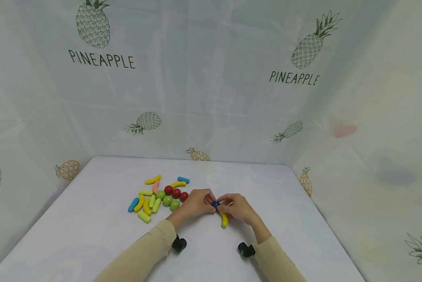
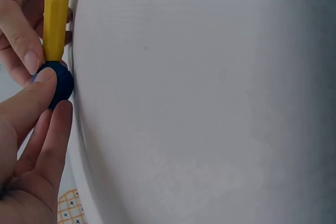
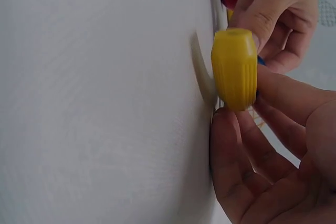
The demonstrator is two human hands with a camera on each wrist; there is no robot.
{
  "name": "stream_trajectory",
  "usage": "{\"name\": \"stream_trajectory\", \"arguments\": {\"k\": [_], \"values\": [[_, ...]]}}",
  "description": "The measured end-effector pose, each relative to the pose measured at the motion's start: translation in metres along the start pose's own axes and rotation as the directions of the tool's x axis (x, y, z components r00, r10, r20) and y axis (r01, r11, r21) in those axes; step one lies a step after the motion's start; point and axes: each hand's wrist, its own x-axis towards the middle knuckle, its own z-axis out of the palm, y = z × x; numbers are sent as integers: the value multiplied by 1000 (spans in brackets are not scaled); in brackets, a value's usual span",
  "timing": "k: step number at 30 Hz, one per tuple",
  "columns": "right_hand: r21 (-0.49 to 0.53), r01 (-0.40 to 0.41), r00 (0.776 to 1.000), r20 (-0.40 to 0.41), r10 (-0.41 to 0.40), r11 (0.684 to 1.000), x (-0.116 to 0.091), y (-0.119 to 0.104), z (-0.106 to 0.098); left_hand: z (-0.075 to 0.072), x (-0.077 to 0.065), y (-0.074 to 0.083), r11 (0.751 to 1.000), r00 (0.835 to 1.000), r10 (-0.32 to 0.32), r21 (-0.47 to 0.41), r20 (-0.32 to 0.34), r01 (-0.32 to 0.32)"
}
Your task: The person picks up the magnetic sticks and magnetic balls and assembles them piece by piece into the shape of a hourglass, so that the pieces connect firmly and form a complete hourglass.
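Observation:
My left hand [image 1: 198, 202] pinches a dark blue ball [image 2: 64, 83] between thumb and fingers. Against that ball stands one end of a curved yellow stick [image 1: 224, 220], which has a small grey disc in its free end in the left wrist view. My right hand [image 1: 238, 207] holds this yellow stick [image 3: 234, 69] close to the ball, thumb on one side and fingers on the other. Both hands meet low over the white table, fingertips nearly touching. In the right wrist view the stick hides most of the ball.
Left of my hands lie red balls [image 1: 176, 193], green balls [image 1: 167, 200], yellow curved sticks [image 1: 139, 203], light green sticks [image 1: 144, 216], blue sticks [image 1: 133, 205] and an orange curved stick [image 1: 155, 187]. The white table [image 1: 267, 188] ends at a pineapple-print curtain [image 1: 211, 98].

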Motion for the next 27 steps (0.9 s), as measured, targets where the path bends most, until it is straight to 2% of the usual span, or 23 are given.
{"name": "stream_trajectory", "arguments": {"k": [10,15,21,27], "values": [[-5,-6,1000,6,6,1000,4,2,0,-3,0,-3,1000,999,-5,-25,32,5],[2,-19,1000,6,19,1000,3,3,1,-10,-1,-7,1000,999,1,2,37,-1],[-21,-29,1000,2,29,999,2,4,1,-38,-7,-12,1000,1000,-10,17,-7,11],[2,-27,1000,-1,27,1000,0,6,1,-73,-15,-19,998,997,11,65,-76,-6]]}}
